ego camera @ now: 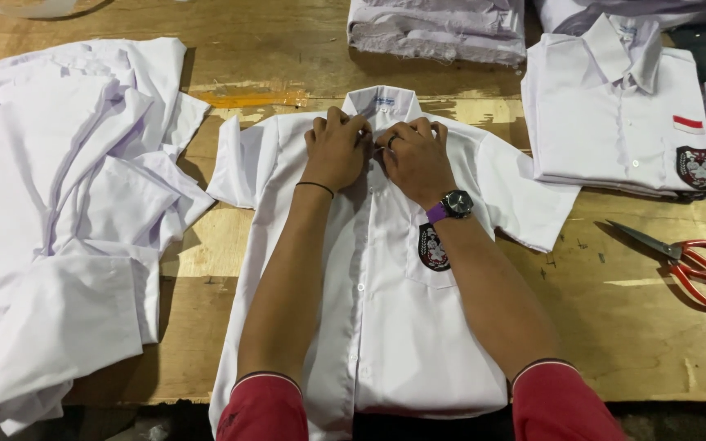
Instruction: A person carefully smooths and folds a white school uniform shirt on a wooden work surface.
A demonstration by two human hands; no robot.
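Two hands are counted, one flat shirt [386,302], one folded shirt [614,114], one pair of scissors [696,261].

My desk [639,343] is a bare sheet of worn plywood, pale brown, marked with dark scuffs and small stains; a streak of orange-yellow paint [247,100] runs across it near the far side, beside a lighter patch where the surface has rubbed away; the near edge is rough and uneven; below it the floor [157,425] lies in deep shadow, too dark to make out; light falls from above, bright and even across the wood.
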